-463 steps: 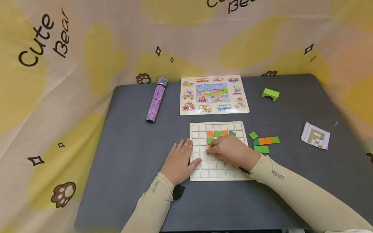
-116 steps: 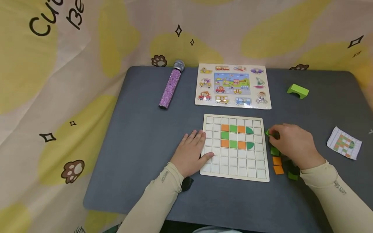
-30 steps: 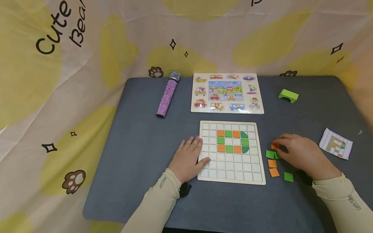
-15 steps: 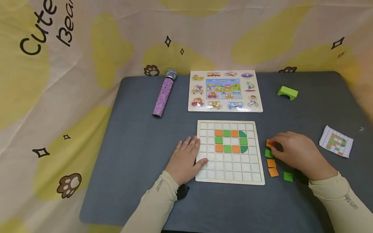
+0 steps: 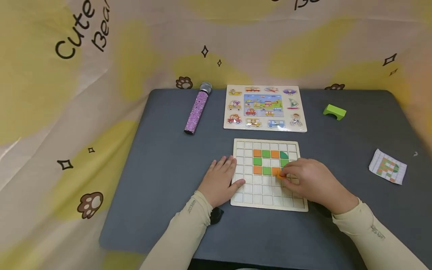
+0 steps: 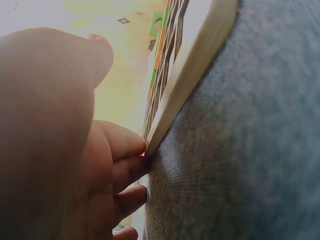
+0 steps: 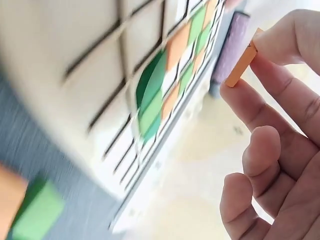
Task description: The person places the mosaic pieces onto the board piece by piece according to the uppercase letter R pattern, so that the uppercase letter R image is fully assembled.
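A pale grid board (image 5: pixel 256 199) lies on the table, with orange and green square tiles and dark green quarter-round tiles set in a closed ring on its upper part. My left hand (image 5: pixel 218 183) rests at the board's left edge, fingers straight and the thumb over its surface; the left wrist view shows fingertips at the board's side (image 6: pixel 177 92). Between thumb and fingers, my right hand (image 5: pixel 312 183) pinches an orange square tile (image 7: pixel 242 65) over the board, just below the ring's lower right. That hand covers the lower right quarter-round tile in the head view.
Loose orange and green tiles (image 7: pixel 37 212) lie beside the board, hidden behind the right hand in the head view. Behind the board are a vehicle picture puzzle (image 5: pixel 264 125) and a purple glittery microphone (image 5: pixel 196 112). A green arch block (image 5: pixel 335 111) and a pattern card (image 5: pixel 388 167) sit to the right.
My right hand has picked the orange tile from the loose ones and carried it left over the board. Earlier, the ring's lower row and right side were filled with tiles. The left hand stays put.
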Demonstrator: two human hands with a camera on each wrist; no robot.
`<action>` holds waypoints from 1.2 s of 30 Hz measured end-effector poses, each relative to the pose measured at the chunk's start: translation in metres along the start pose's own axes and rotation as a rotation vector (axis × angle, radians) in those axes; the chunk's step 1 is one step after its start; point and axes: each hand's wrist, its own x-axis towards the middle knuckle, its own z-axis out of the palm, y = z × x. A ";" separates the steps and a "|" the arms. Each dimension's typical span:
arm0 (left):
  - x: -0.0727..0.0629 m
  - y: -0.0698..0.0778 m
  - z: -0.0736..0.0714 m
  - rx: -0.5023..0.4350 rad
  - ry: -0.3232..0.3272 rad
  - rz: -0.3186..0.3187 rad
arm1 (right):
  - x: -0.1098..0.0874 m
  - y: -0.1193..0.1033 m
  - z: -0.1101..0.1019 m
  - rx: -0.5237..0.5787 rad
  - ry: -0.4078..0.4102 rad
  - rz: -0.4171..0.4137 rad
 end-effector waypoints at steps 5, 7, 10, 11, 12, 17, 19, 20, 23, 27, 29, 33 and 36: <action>0.027 0.020 0.003 0.053 -0.013 0.080 | -0.007 0.002 0.000 -0.025 0.014 0.011; 0.035 0.028 0.002 0.064 -0.012 0.104 | -0.008 0.003 0.001 -0.037 0.028 0.008; 0.041 0.035 -0.001 0.077 -0.004 0.124 | -0.007 0.003 0.002 -0.050 0.050 -0.002; 0.042 0.037 -0.001 0.079 -0.002 0.126 | -0.006 0.002 0.004 -0.054 0.056 -0.006; 0.042 0.038 -0.002 0.080 -0.001 0.127 | -0.005 0.002 0.005 -0.059 0.061 -0.011; 0.039 0.035 -0.003 0.080 -0.007 0.112 | 0.001 -0.004 0.015 -0.081 0.069 -0.041; 0.037 0.032 -0.003 0.079 -0.006 0.102 | 0.004 -0.006 0.018 -0.091 0.063 -0.049; 0.036 0.030 -0.003 0.077 -0.003 0.097 | 0.006 -0.008 0.019 -0.096 0.057 -0.051; 0.030 0.023 -0.003 0.061 0.006 0.078 | 0.013 -0.013 0.025 -0.101 0.026 -0.054; 0.015 0.010 -0.002 0.034 0.020 0.037 | 0.026 -0.024 0.038 -0.106 -0.038 -0.083; 0.007 0.003 0.000 0.018 0.028 0.015 | 0.033 -0.030 0.043 -0.106 -0.064 -0.099; 0.000 -0.002 0.003 0.001 0.044 0.003 | 0.035 -0.036 0.043 -0.085 -0.119 -0.112; 0.003 -0.002 0.005 -0.007 0.049 0.022 | 0.028 -0.032 0.037 -0.032 -0.155 -0.093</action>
